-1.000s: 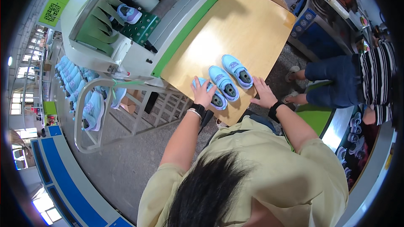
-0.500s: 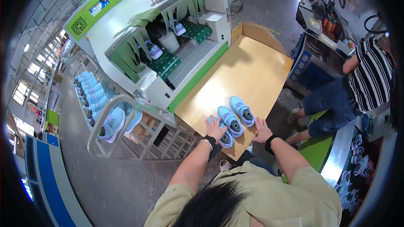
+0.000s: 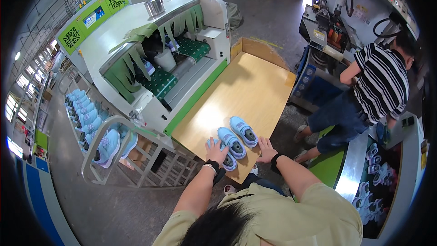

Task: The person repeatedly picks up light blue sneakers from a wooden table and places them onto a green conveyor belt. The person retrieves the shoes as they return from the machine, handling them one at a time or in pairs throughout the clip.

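Left grip: the left hand (image 3: 216, 151) is spread over the near shoe (image 3: 230, 162); I can't tell if it has hold.
Right grip: the right hand (image 3: 266, 151) is wide open, empty, just beside the far shoe (image 3: 243, 131).
Bench (image 3: 255, 82): three blue shoes stand side by side, lower middle of the frame; that much looks done.
Rack (image 3: 85, 168): many blue shoes (image 3: 108, 149) at left, seemingly left for later.
Machine (image 3: 109, 29): more shoes inside, upper left.

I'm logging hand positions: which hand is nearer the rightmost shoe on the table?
Right. The right hand is beside the rightmost shoe, by its heel; the left hand is on the leftmost shoe, past the middle shoe.
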Available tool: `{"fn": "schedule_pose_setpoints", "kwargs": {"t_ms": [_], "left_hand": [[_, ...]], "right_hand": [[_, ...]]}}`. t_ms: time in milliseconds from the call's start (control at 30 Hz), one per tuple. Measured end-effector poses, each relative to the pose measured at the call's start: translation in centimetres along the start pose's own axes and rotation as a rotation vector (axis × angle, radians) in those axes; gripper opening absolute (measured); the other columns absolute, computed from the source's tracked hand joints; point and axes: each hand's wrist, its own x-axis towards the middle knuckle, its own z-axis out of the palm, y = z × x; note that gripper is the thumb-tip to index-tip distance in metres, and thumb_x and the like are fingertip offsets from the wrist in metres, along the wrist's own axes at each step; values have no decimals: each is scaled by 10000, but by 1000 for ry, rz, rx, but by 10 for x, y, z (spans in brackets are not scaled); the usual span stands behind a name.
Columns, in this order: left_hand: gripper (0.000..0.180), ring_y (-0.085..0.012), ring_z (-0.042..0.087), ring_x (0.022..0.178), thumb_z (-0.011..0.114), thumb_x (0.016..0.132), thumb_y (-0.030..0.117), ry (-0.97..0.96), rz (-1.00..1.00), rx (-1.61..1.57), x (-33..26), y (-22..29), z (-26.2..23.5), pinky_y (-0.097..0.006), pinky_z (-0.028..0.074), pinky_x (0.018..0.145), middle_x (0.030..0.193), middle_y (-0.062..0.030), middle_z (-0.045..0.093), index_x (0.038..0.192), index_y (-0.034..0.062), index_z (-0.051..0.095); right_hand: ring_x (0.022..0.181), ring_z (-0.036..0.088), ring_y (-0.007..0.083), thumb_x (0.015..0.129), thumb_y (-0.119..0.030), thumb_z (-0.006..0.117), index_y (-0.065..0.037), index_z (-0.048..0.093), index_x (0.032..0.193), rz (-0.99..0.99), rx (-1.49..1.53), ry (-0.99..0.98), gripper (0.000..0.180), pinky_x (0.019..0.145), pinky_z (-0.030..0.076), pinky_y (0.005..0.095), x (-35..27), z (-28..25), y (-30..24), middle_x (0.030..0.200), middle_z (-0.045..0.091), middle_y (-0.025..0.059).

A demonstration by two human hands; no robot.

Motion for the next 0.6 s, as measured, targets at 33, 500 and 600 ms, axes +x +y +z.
{"fn": "schedule_pose_setpoints", "kwargs": {"t_ms": [33, 500, 600], "left_hand": [[725, -471, 68, 1532, 589, 902, 575, -1, -10, 16, 0, -1, -2, -620, 345, 1123, 1700, -123, 98, 1510, 199, 470], [683, -569, 106, 1482, 598, 916, 564, 43, 39, -43, -8, 2, -3, -546, 232, 1210, 1669, -215, 152, 1470, 173, 515], [670, -570, 100, 1482, 603, 918, 551, 40, 34, -33, -10, 6, -8, -549, 245, 1205, 1669, -217, 148, 1463, 171, 523]], "right_hand": [[1561, -34, 379, 733, -444, 828, -171, -53, 1628, 4, -13, -27, 1285, 1176, 250, 649, -7, -8, -9, 1708, -52, 91], [1557, 9, 405, 727, -441, 828, -168, -12, 1632, -65, -52, 81, 1265, 1199, 289, 545, -7, 3, 4, 1707, 19, 107], [1553, 46, 411, 735, -434, 822, -163, 23, 1632, -84, -61, 72, 1231, 1192, 303, 546, -15, -10, -4, 1704, 55, 110]]}}
